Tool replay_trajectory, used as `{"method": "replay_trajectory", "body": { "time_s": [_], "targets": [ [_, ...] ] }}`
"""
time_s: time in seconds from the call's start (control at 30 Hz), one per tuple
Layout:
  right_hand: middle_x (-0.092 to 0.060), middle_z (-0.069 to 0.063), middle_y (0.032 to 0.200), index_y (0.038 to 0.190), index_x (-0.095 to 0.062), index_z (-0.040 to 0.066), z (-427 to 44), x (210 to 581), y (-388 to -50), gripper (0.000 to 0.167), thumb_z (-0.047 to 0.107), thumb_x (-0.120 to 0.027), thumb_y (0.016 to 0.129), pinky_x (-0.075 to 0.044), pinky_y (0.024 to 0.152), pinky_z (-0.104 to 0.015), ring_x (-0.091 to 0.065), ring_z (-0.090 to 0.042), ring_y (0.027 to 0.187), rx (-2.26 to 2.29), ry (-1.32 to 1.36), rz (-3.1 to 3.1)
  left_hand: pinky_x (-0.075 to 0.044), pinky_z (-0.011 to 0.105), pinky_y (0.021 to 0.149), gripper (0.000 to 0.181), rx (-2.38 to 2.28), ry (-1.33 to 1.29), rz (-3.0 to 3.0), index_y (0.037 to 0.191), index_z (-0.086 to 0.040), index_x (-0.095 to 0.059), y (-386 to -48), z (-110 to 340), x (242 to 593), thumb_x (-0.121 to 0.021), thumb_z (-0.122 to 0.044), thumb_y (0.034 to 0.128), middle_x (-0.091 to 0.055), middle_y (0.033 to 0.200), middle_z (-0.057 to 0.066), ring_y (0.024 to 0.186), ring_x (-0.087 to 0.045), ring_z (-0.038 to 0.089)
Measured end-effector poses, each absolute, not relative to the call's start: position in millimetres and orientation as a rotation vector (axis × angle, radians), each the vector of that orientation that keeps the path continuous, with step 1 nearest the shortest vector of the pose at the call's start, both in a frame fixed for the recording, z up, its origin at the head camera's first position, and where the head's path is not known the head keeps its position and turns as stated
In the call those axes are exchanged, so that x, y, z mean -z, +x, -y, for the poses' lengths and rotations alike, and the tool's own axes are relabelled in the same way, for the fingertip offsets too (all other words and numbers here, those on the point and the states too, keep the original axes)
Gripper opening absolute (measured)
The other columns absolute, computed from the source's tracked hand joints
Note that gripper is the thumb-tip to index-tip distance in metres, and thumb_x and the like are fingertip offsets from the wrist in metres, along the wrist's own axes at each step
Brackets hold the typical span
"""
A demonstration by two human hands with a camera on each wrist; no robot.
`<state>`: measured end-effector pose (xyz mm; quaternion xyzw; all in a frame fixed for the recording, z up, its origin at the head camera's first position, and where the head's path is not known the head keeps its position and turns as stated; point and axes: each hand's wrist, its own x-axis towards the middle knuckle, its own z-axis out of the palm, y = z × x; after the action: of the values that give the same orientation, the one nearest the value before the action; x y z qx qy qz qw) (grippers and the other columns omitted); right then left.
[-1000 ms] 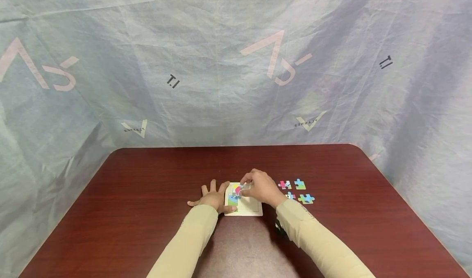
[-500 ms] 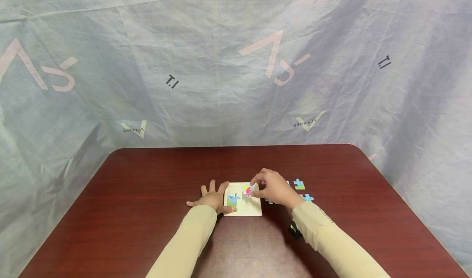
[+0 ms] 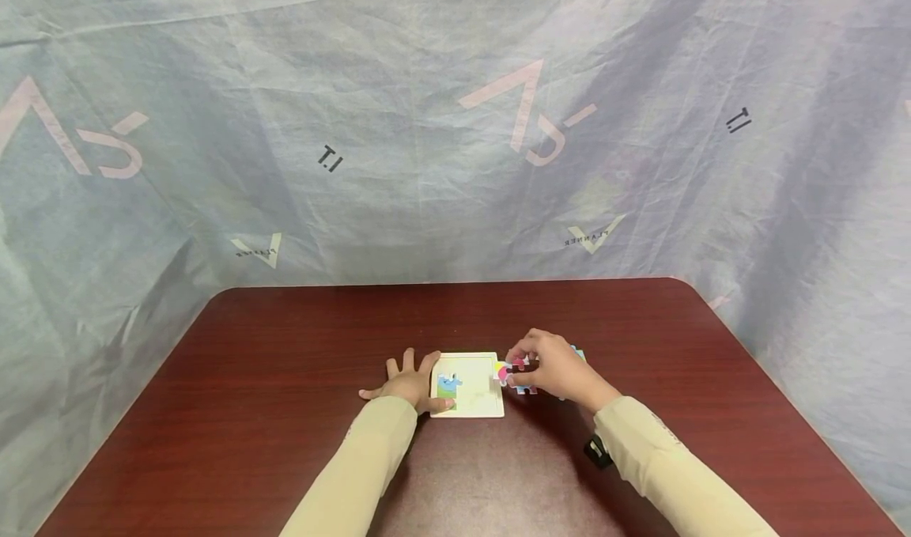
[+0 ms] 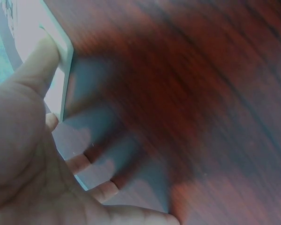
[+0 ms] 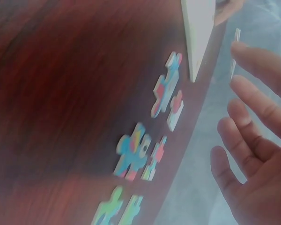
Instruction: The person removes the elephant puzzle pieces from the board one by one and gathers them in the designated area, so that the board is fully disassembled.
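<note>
My left hand (image 3: pixel 406 388) lies with its fingers spread on the table, its thumb on the left edge of a pale square puzzle board (image 3: pixel 480 385). Blue-and-green puzzle pieces (image 3: pixel 447 385) sit in the board's lower left. Between thumb and fingertips, my right hand (image 3: pixel 562 369) pinches a puzzle piece with pink and yellow on it (image 3: pixel 501 371), just off the board's right edge. The right wrist view shows that held piece edge-on, above the table. Below the right hand lie several loose puzzle pieces (image 5: pixel 133 152), partly hidden by it in the head view.
A dark reddish wooden table (image 3: pixel 299 347) spreads around the board. Behind it hangs a grey printed cloth (image 3: pixel 420 165), which also covers both sides. A small black device (image 3: pixel 598 451) is under the right forearm near the wrist.
My right hand has lifted the pink-and-yellow piece from the board's upper left and carried it right, past the board's right edge. The left hand has stayed in place.
</note>
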<state>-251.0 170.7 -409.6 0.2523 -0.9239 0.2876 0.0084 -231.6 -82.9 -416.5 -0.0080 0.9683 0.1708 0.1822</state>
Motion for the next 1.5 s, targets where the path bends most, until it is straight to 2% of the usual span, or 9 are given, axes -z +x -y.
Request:
{"method": "replay_trajectory", "body": {
  "time_s": [0.2, 0.33, 0.5, 0.53, 0.67, 0.77, 0.83, 1.2, 1.5],
  "targets": [
    [-0.064, 0.004, 0.094, 0.095, -0.077, 0.017, -182.5, 413.4, -245.7, 0.020, 0.022, -0.088, 0.079, -0.048, 0.075, -0.037, -0.061, -0.021, 0.086, -0.892, 0.781, 2.889, -0.024, 0.087, 0.096, 0.086, -0.478, -0.016, -2.731, 0.158, -0.029, -0.033, -231.4, 83.5, 416.2, -0.080, -0.044, 0.0875, -0.017, 0.164, 0.014, 0.146, -0.019, 0.044],
    [-0.061, 0.003, 0.090, 0.093, -0.076, 0.018, -189.2, 415.9, -242.2, 0.019, 0.019, -0.088, 0.078, -0.042, 0.079, -0.040, -0.058, -0.018, 0.083, -0.902, 0.783, 2.894, -0.023, 0.087, 0.096, 0.086, -0.482, -0.013, -2.731, 0.158, -0.029, -0.033, -231.5, 83.9, 415.9, -0.080, -0.043, 0.0876, -0.017, 0.164, 0.014, 0.147, -0.018, 0.044],
    [-0.063, 0.004, 0.093, 0.093, -0.077, 0.018, -196.6, 420.2, -236.4, 0.016, 0.019, -0.087, 0.080, -0.040, 0.088, -0.052, -0.059, -0.021, 0.087, -0.899, 0.829, 2.898, -0.023, 0.088, 0.095, 0.086, -0.487, -0.015, -2.733, 0.157, -0.029, -0.033, -231.5, 83.5, 416.5, -0.080, -0.043, 0.0873, -0.018, 0.164, 0.014, 0.146, -0.020, 0.044],
    [-0.064, 0.004, 0.094, 0.093, -0.077, 0.018, -198.1, 421.2, -234.9, 0.016, 0.019, -0.087, 0.081, -0.041, 0.092, -0.055, -0.062, -0.024, 0.094, -0.905, 0.839, 2.896, -0.023, 0.088, 0.095, 0.086, -0.488, -0.015, -2.732, 0.157, -0.029, -0.033, -231.5, 83.4, 416.7, -0.081, -0.043, 0.0872, -0.018, 0.164, 0.014, 0.146, -0.020, 0.044],
    [-0.065, 0.005, 0.097, 0.093, -0.076, 0.018, -204.1, 425.0, -229.9, 0.016, 0.018, -0.087, 0.081, -0.051, 0.085, -0.044, -0.062, -0.027, 0.096, -0.922, 0.871, 2.897, -0.023, 0.088, 0.096, 0.086, -0.483, -0.013, -2.730, 0.158, -0.029, -0.032, -231.5, 83.3, 416.7, -0.080, -0.043, 0.0875, -0.017, 0.165, 0.014, 0.146, -0.019, 0.044],
    [-0.065, 0.006, 0.098, 0.094, -0.077, 0.018, -207.8, 426.8, -227.6, 0.017, 0.020, -0.088, 0.080, -0.052, 0.075, -0.034, -0.061, -0.021, 0.089, -0.904, 0.892, 2.896, -0.024, 0.087, 0.096, 0.087, -0.482, -0.013, -2.729, 0.158, -0.028, -0.032, -231.6, 83.6, 416.6, -0.080, -0.043, 0.0877, -0.016, 0.165, 0.014, 0.147, -0.017, 0.044],
    [-0.065, 0.007, 0.098, 0.095, -0.077, 0.018, -210.0, 427.6, -226.0, 0.019, 0.021, -0.088, 0.080, -0.051, 0.074, -0.030, -0.060, -0.017, 0.088, -0.909, 0.889, 2.905, -0.024, 0.087, 0.095, 0.086, -0.487, -0.012, -2.730, 0.158, -0.028, -0.032, -231.6, 83.9, 416.8, -0.080, -0.043, 0.0877, -0.016, 0.165, 0.015, 0.148, -0.017, 0.044],
    [-0.059, 0.008, 0.086, 0.089, -0.075, 0.017, -212.2, 430.0, -218.8, 0.021, 0.020, -0.091, 0.076, -0.046, 0.066, -0.026, -0.053, -0.010, 0.075, -0.851, 0.960, 2.922, -0.024, 0.087, 0.096, 0.087, -0.468, -0.007, -2.725, 0.158, -0.028, -0.031, -231.5, 83.1, 415.2, -0.079, -0.044, 0.0882, -0.016, 0.165, 0.015, 0.147, -0.018, 0.043],
    [-0.055, 0.009, 0.082, 0.087, -0.073, 0.019, -207.0, 426.2, -218.5, 0.025, 0.024, -0.093, 0.073, -0.045, 0.065, -0.028, -0.052, -0.009, 0.074, -0.739, 0.915, 2.980, -0.024, 0.087, 0.096, 0.086, -0.475, -0.012, -2.721, 0.158, -0.028, -0.031, -230.6, 83.1, 414.4, -0.079, -0.043, 0.0883, -0.016, 0.165, 0.015, 0.147, -0.018, 0.044]
  ]
}}
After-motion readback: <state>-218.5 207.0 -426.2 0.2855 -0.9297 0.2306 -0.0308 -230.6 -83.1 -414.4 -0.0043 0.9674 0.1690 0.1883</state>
